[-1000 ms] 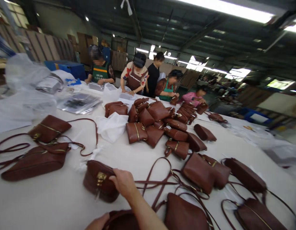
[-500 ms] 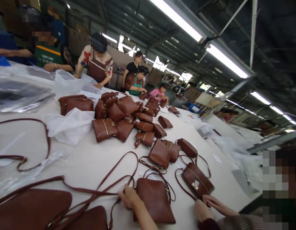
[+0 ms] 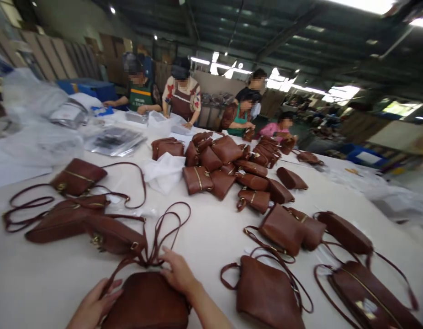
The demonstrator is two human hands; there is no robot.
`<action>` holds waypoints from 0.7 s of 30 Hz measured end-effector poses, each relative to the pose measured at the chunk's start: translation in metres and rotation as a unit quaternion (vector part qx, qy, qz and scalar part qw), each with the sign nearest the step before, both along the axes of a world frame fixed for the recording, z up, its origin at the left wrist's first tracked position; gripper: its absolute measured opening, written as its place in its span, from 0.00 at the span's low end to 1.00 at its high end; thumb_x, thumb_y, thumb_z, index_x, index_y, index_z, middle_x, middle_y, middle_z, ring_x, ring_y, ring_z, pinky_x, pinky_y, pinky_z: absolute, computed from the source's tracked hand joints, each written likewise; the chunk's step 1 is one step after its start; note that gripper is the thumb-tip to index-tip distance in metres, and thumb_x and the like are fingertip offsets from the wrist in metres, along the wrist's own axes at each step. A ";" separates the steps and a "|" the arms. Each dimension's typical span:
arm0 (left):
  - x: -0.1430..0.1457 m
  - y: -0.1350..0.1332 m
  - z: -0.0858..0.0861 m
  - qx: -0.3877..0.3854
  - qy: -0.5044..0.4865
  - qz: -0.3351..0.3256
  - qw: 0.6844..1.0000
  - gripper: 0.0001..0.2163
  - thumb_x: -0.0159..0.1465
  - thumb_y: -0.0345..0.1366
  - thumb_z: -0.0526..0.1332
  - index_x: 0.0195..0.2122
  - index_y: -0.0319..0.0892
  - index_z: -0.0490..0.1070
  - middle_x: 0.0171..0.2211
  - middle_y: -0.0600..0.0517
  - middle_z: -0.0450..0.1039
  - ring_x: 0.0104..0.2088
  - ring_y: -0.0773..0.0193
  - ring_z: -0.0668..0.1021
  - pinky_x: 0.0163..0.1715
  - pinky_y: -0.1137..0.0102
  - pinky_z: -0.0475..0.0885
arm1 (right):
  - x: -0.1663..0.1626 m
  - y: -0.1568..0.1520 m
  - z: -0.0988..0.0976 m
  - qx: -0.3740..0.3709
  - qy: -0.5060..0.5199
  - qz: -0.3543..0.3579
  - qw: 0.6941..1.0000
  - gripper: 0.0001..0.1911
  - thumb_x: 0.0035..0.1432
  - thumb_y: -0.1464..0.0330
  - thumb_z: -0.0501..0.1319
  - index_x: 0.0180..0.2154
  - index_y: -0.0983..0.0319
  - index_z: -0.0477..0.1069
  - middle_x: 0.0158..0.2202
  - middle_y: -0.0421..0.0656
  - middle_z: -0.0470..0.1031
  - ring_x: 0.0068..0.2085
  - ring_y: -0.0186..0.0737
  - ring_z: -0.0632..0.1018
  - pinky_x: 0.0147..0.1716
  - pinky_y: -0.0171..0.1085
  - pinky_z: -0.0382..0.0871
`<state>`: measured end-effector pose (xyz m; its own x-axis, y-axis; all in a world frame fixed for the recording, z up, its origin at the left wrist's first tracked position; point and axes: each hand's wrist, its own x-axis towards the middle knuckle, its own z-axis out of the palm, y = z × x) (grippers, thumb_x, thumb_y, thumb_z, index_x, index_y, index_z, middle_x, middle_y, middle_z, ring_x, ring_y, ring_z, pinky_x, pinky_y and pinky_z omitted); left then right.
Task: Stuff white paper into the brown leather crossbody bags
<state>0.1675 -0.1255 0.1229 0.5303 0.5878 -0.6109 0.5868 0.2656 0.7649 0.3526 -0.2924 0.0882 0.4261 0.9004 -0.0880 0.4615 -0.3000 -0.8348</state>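
A brown leather shoulder bag (image 3: 146, 301) lies on the white table (image 3: 211, 228) right in front of me. My left hand (image 3: 93, 305) rests on its left side with fingers spread. My right hand (image 3: 179, 273) presses on its top right edge, near where the long strap (image 3: 163, 228) loops away. Another brown bag (image 3: 112, 235) lies just beyond it to the left. A further bag (image 3: 266, 292) with a curled strap lies to the right.
A heap of brown bags (image 3: 228, 169) fills the table's middle, with white wrapping (image 3: 163, 171) beside it. More bags (image 3: 369, 292) lie at the right, and two (image 3: 77, 176) at the left. Several people (image 3: 182, 91) work along the far side. Plastic sheets (image 3: 36, 128) cover the far left.
The view swung back left. My right hand left the bag at the right and now lies on the bag before me. My left hand has come into view on it.
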 end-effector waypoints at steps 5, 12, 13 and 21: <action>0.017 -0.025 0.020 -0.052 -0.057 -0.025 0.997 0.21 0.43 0.43 0.70 0.38 0.39 0.73 0.42 0.44 0.80 0.41 0.51 0.79 0.39 0.64 0.73 | 0.015 -0.073 -0.016 -0.051 0.108 -0.214 0.969 0.23 0.56 0.64 0.59 0.54 0.61 0.70 0.59 0.54 0.68 0.49 0.49 0.78 0.50 0.46 0.72; 0.014 -0.028 0.049 -0.199 -0.150 -0.034 0.968 0.15 0.52 0.43 0.70 0.30 0.40 0.68 0.26 0.52 0.77 0.29 0.63 0.78 0.31 0.70 0.69 | -0.003 -0.113 -0.009 -0.182 0.115 -0.222 0.951 0.21 0.52 0.67 0.59 0.47 0.67 0.74 0.41 0.52 0.80 0.46 0.49 0.79 0.48 0.44 0.70; 0.014 -0.026 0.054 -0.226 -0.164 -0.019 0.960 0.16 0.51 0.43 0.71 0.30 0.41 0.66 0.25 0.53 0.76 0.27 0.63 0.78 0.32 0.69 0.70 | -0.006 -0.115 -0.008 -0.204 0.124 -0.223 0.945 0.19 0.50 0.70 0.58 0.45 0.68 0.75 0.35 0.50 0.80 0.40 0.48 0.80 0.43 0.43 0.72; 0.010 -0.010 0.079 -0.246 -0.208 -0.061 0.945 0.19 0.53 0.44 0.72 0.33 0.42 0.63 0.24 0.56 0.75 0.27 0.63 0.79 0.30 0.70 0.70 | -0.010 -0.148 0.018 -0.191 0.078 -0.215 0.954 0.26 0.50 0.74 0.53 0.52 0.63 0.69 0.35 0.44 0.78 0.34 0.41 0.80 0.34 0.37 0.73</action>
<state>0.1778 -0.1356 0.2017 0.8298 0.2061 -0.5186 0.3120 0.5992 0.7373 0.3424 -0.4403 0.1061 0.7038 0.5340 -0.4685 0.1051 -0.7305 -0.6747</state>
